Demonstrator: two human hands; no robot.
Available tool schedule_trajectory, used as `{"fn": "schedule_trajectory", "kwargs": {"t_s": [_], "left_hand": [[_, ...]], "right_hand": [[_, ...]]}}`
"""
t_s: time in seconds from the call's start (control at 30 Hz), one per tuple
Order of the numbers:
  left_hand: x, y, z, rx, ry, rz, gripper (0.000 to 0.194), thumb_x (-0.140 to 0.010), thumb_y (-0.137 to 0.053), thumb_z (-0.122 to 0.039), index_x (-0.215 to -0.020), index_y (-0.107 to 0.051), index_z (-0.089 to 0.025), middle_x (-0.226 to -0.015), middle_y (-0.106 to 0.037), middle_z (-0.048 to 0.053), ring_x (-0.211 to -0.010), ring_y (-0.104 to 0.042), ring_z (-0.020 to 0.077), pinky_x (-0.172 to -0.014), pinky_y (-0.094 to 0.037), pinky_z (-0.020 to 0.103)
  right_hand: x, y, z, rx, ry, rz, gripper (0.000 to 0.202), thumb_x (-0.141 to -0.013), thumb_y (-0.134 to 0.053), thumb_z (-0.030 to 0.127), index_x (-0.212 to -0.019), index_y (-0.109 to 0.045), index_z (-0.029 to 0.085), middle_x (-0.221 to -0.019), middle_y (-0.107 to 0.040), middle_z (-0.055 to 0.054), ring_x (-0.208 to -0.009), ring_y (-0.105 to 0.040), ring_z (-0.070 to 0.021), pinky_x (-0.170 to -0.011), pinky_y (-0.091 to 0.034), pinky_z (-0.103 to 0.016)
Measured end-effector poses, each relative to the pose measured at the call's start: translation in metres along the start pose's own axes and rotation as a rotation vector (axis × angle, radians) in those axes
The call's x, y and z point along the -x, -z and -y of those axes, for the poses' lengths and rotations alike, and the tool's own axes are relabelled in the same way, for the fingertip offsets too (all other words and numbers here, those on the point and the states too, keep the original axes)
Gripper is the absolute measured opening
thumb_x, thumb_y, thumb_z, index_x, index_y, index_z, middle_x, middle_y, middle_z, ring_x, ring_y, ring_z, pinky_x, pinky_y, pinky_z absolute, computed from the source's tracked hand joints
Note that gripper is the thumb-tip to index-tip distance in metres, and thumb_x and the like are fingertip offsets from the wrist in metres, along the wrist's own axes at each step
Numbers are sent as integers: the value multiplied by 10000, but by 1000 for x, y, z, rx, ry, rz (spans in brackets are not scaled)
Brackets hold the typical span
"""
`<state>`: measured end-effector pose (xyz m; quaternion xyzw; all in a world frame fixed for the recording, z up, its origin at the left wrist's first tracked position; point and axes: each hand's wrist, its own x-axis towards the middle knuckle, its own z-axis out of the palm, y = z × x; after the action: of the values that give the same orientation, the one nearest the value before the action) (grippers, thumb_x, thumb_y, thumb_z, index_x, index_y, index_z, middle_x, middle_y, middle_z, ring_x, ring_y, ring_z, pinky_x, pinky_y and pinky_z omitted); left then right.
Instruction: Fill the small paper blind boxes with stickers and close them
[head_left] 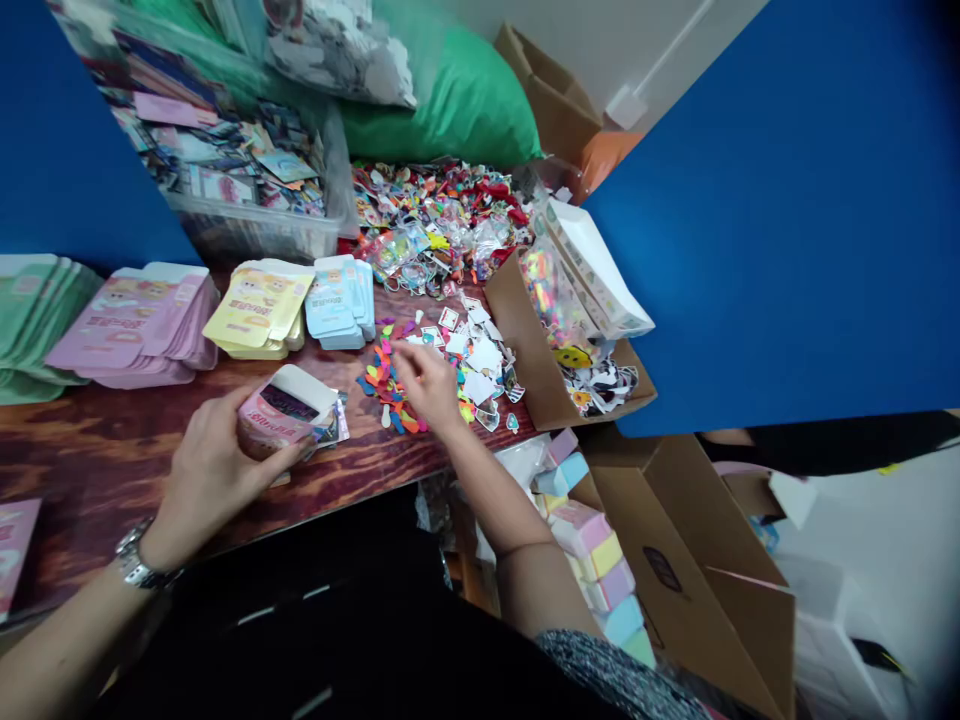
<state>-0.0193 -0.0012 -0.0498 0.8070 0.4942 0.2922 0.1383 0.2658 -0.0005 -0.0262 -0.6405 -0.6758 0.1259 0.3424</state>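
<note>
My left hand (pixel 206 470), with a wristwatch on the wrist, holds a small pink box (pixel 281 412) with its white flap open, resting on the dark wooden table (pixel 97 460). My right hand (pixel 427 385) reaches into a pile of small colourful plastic pieces (pixel 379 385), fingers pinched together over them. Whether it has a piece between the fingers cannot be told. White sticker cut-outs (pixel 480 355) lie just right of that hand.
Stacks of flat boxes lie along the back: green (pixel 34 320), pink (pixel 139 325), yellow (pixel 259 310), blue (pixel 341 300). A clear bin of cards (pixel 247 215), a heap of trinkets (pixel 442 220), an open cardboard box (pixel 540 370), and pastel boxes (pixel 600 560) below the table edge.
</note>
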Motion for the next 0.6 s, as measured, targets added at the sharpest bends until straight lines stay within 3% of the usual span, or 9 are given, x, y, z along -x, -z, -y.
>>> {"fn": "schedule_trajectory", "kwargs": {"t_s": [0.1,0.23,0.3,0.4,0.53,0.6], "left_hand": [[-1,-2,-4,24,-17,8,809,-892,-560,-714,-1409,-515,-93,-1229,-665,194,-1087,-655,360,-943,-551,469],[-3,-6,-12,69,-56,-2,734,-909,-575,-648,-1420,-505,-126,-1257,-665,183,-1123,-655,359,-964,-549,472],[-3,-7,-13,76,-61,-10,718,-911,-581,-633,-1426,-498,-140,-1256,-664,175,-1124,-657,354,-968,-549,471],[-2,-8,-12,80,-38,-5,723,-903,-574,-654,-1414,-502,-148,-1240,-666,168,-1108,-663,348,-962,-553,472],[-1,-6,-10,92,30,60,725,-881,-619,-625,-1419,-480,-161,-1280,-649,161,-1152,-648,338,-992,-547,465],[-1,-6,-12,106,49,89,720,-879,-636,-599,-1427,-467,-163,-1289,-639,167,-1169,-639,346,-1010,-538,478]], "right_hand": [[-25,14,-43,226,-271,102,335,-1052,-517,342,-1315,-674,206,-1188,-716,-92,-1103,-668,-204,-1032,-510,-325],[-46,12,-66,423,-390,274,617,-941,-678,551,-1477,-568,263,-1346,-615,-121,-1162,-656,-273,-1003,-520,-365],[-49,9,-66,449,-399,307,539,-941,-670,568,-1400,-639,287,-1319,-624,-109,-1132,-665,-272,-974,-525,-357],[-48,11,-61,444,-380,287,333,-1034,-552,461,-1236,-738,273,-1249,-662,-93,-1099,-668,-235,-969,-504,-316],[-43,25,-55,394,-317,244,369,-1105,-400,342,-1269,-707,218,-1212,-704,-77,-1107,-662,-179,-979,-462,-253],[-38,30,-52,324,-254,305,337,-1101,-430,333,-1268,-696,211,-1148,-740,-47,-1041,-677,-154,-934,-460,-223]]}}
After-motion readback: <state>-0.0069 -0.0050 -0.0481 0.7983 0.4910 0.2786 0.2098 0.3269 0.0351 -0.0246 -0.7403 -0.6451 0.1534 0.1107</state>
